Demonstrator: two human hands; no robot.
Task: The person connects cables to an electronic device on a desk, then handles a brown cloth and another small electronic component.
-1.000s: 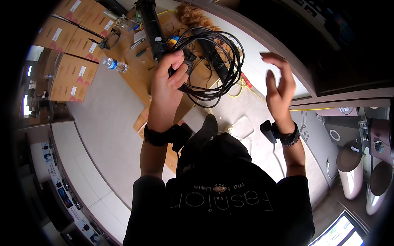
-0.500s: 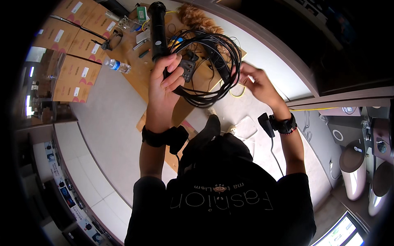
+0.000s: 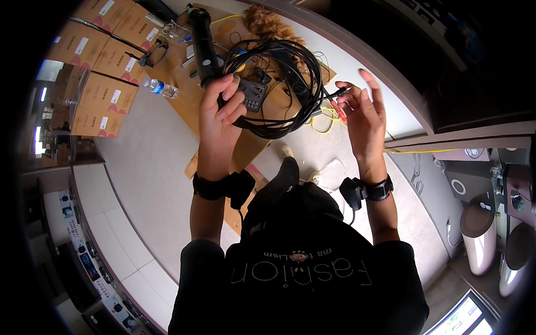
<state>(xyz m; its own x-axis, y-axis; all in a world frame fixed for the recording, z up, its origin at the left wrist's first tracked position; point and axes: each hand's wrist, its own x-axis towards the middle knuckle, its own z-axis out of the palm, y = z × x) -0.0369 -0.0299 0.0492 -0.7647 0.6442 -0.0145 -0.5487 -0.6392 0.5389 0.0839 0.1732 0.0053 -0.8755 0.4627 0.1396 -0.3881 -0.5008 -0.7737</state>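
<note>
My left hand [image 3: 222,109] is closed around the lower part of a thick black cylinder [image 3: 206,50], which may be a microphone and tilts up to the left. A coil of black cable [image 3: 279,133] hangs in several loops from the same hand. At the coil's right side, my right hand [image 3: 365,114] has the cable's plug end [image 3: 340,93] at its fingertips. Some of its other fingers are raised and spread. Both wrists wear black bands with small devices.
A wooden table [image 3: 184,109] ahead carries a keypad device [image 3: 254,95], loose wires and brown fur [image 3: 271,25]. Near its left edge is a water bottle [image 3: 160,88]. Cardboard boxes [image 3: 103,103] are stacked at far left. Beyond my right hand are yellow cord [image 3: 321,132] and a red item [image 3: 338,110].
My right hand has turned upright and moved slightly right, drawing the cable's end out from the coil. The black cylinder has tipped and shifted a little left in my left hand.
</note>
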